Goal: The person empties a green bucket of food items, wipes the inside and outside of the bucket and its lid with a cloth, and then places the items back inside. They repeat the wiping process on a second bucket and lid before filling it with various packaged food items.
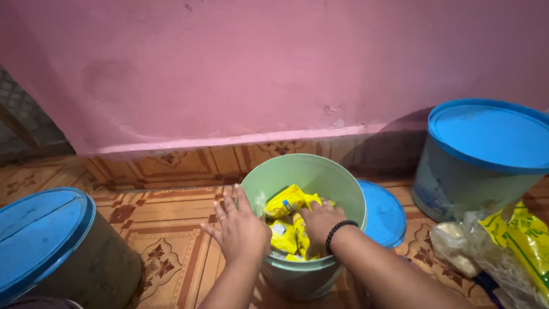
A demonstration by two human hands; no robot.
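Observation:
A pale green bucket (320, 171) stands open on the tiled floor below me, holding several yellow packets (286, 201). My left hand (239, 228) rests flat on the bucket's near left rim, fingers spread, a ring on one finger. My right hand (318, 224), with a black bead bracelet on the wrist, reaches down inside the bucket among the yellow packets; its fingers are partly hidden by them, so whether they grip one is unclear.
A loose blue lid (384, 213) leans at the bucket's right. A blue-lidded tub (480, 154) stands at right, a dark blue-lidded drum (51, 246) at left. Clear and yellow plastic bags (503, 246) lie at lower right. A pink wall (257, 68) is close behind.

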